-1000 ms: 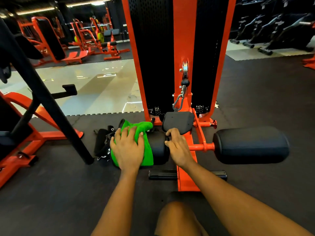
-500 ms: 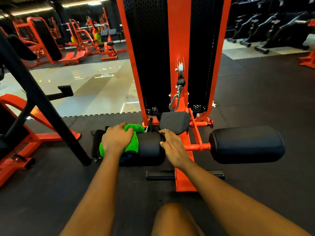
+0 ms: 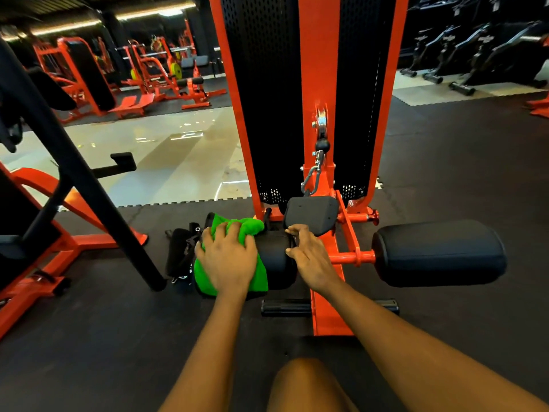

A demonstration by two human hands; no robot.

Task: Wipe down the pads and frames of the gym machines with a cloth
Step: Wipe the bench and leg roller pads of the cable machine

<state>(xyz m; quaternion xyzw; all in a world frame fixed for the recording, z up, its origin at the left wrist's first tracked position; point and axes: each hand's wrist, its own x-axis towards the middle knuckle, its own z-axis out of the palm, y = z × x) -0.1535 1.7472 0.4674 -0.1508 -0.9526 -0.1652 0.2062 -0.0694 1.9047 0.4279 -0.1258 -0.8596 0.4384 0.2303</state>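
A green cloth point(image 3: 237, 230) is draped over the left black roller pad point(image 3: 274, 257) of an orange cable machine point(image 3: 315, 69). My left hand point(image 3: 227, 257) lies flat on the cloth with spread fingers, pressing it onto the pad. My right hand point(image 3: 310, 257) rests on the pad's inner end beside the orange crossbar point(image 3: 352, 257), fingers loosely bent. The right roller pad point(image 3: 439, 252) sticks out bare on the other side. A small black foot plate point(image 3: 312, 214) sits just behind the hands.
A black slanted post point(image 3: 89, 185) of a neighbouring orange machine point(image 3: 35, 281) stands close on the left. Black straps point(image 3: 179, 254) lie on the rubber floor beside the cloth. A black foot bar point(image 3: 285, 307) crosses under the frame. More machines stand far behind. My knee point(image 3: 306, 385) is at the bottom.
My left hand slid the cloth back from the pad's far left end toward me and over the pad top, and its fingers spread flat. My right hand stayed at the pad's inner end.
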